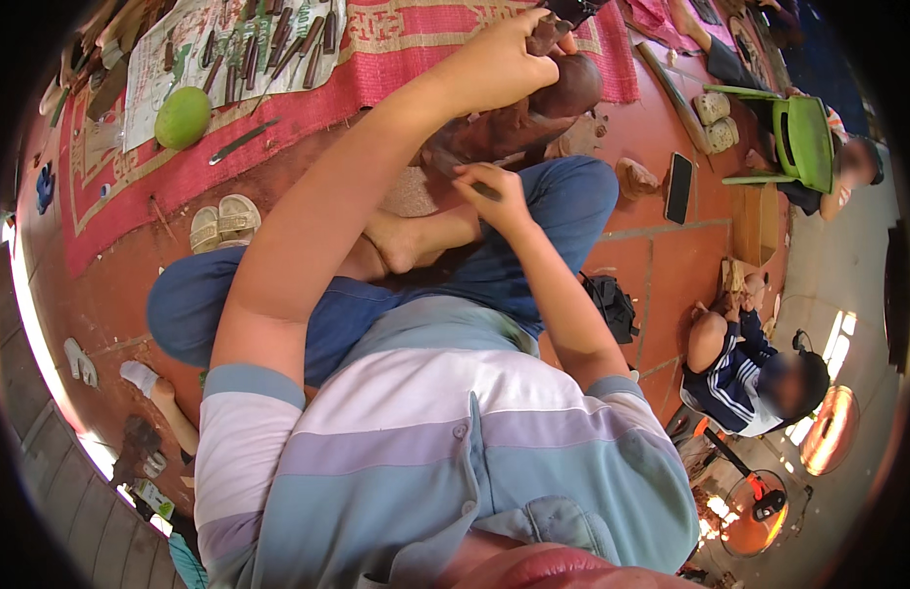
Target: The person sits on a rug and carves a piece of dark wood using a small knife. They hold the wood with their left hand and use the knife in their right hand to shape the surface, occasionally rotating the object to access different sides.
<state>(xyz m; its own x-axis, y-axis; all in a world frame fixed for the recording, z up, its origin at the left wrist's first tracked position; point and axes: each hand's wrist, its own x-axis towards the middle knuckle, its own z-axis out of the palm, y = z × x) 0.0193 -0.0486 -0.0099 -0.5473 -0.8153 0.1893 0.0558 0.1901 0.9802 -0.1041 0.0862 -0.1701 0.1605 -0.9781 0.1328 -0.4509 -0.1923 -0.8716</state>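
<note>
A dark reddish-brown wooden carving [568, 86] with rounded shapes rests in front of my crossed legs. My left hand [509, 64] reaches over to its far top, fingers closed around a brown part there; its fingertips are partly hidden. Close to my bare foot, my right hand [499, 199] is closed around a small carving tool [488, 190] with a dark handle. The tool's front end points at the near lower side of the carving, and I cannot tell whether it touches.
Several carving tools [278, 44] lie on a printed sheet over a red patterned mat [376, 59]. A green round fruit [183, 119] and a flat blade [244, 140] are at the left. Rightward are a phone [678, 188], a wood chunk [636, 179], a green chair [806, 142] and a seated person [744, 383].
</note>
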